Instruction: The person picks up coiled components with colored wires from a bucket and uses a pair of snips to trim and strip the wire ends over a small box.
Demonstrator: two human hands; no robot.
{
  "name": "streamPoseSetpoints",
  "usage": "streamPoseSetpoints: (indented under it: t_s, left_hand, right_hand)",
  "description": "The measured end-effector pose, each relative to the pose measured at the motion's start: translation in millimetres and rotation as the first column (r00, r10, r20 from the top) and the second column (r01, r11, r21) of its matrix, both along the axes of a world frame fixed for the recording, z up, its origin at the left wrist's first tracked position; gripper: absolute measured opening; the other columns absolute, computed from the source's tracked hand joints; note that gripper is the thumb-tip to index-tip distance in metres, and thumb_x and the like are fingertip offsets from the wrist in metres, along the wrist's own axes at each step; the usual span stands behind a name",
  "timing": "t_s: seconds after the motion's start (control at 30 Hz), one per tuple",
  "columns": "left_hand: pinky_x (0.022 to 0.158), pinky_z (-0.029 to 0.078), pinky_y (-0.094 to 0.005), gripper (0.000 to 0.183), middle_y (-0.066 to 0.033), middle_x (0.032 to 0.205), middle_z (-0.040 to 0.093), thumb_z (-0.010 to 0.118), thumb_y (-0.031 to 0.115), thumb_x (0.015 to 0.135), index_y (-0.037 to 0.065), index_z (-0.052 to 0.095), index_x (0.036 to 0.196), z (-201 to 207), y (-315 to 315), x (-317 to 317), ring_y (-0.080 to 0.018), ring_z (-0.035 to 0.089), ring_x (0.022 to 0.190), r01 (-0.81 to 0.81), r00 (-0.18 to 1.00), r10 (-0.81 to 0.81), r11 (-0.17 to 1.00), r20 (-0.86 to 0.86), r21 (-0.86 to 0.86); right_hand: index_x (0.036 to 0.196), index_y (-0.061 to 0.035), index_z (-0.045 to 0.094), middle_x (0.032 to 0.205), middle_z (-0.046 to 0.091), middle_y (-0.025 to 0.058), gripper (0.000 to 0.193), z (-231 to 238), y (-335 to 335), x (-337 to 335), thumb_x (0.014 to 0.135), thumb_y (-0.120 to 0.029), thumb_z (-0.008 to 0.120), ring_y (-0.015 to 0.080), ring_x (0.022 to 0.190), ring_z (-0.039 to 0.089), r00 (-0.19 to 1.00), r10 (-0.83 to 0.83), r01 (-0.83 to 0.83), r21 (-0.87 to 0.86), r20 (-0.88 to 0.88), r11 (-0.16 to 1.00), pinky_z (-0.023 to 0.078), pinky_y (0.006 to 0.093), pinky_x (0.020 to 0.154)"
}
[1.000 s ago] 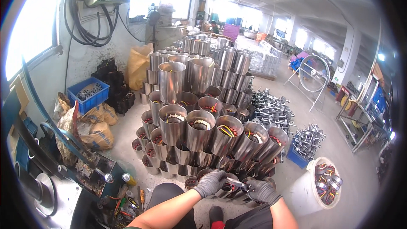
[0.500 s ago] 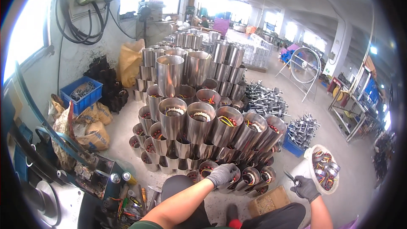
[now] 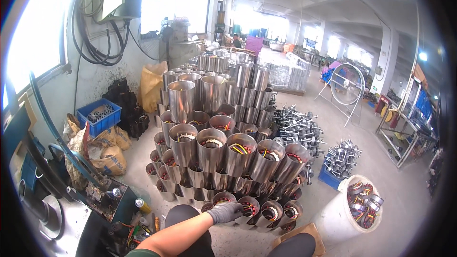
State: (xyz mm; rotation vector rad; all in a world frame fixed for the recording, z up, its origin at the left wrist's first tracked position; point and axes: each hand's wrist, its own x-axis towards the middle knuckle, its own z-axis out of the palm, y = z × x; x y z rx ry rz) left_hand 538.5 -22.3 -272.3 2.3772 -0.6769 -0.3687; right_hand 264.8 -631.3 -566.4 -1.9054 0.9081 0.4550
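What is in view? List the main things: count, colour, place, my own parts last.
metal cylinders: many, silver, stacked centre
wound coils: many, multicoloured, in bucket and cylinders
white bucket: one, white, lower right
shafted parts: many, silver, right of centre
blue crates: two, blue, left and right
tan sack: one, tan, left rear
worn bags: several, brown, left
machine: one, grey-blue, lower left
tools: several, mixed colours, beside machine
cardboard box: one, brown, lower edge
fan: one, silver, right rear
person: at least one, dark clothing, far back
left hand: one, grey glove, at front cylinders
right hand: out of view
knees: two, dark, lower edge
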Motion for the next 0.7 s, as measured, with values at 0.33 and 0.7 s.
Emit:
streamPoseSetpoints:
  t_s: [0.33,0.7]
  left_hand:
    - [0.085,0.051,-0.0438,0.029,-0.0152,0.105,0.066,0.061,0.029,0.092,0.011,0.063,0.114,-20,12,11,-0.0352,0.064,0.099,-0.111,0.946,0.134,0.99,0.296,-0.092]
    - [0.105,0.039,-0.0491,0.072,-0.0155,0.134,0.05,0.073,0.014,0.075,0.007,0.044,0.14,146,10,37,-0.0372,0.046,0.126,-0.327,0.389,0.4,0.902,0.83,-0.281]
  right_hand:
    - [0.122,-0.0171,0.056,0.086,0.06,0.0061,0.032,-5,17,-16,0.096,-0.034,0.049,0.0203,0.067,0.052,0.957,-0.284,0.247,0.332,0.067,0.911,0.042,0.0358,0.058]
    - [0.113,-0.0207,0.061,0.066,0.053,0.0025,0.032,-24,14,-22,0.091,-0.043,0.052,0.0178,0.045,0.042,0.918,-0.388,0.317,0.443,0.079,0.839,0.033,0.033,0.04]
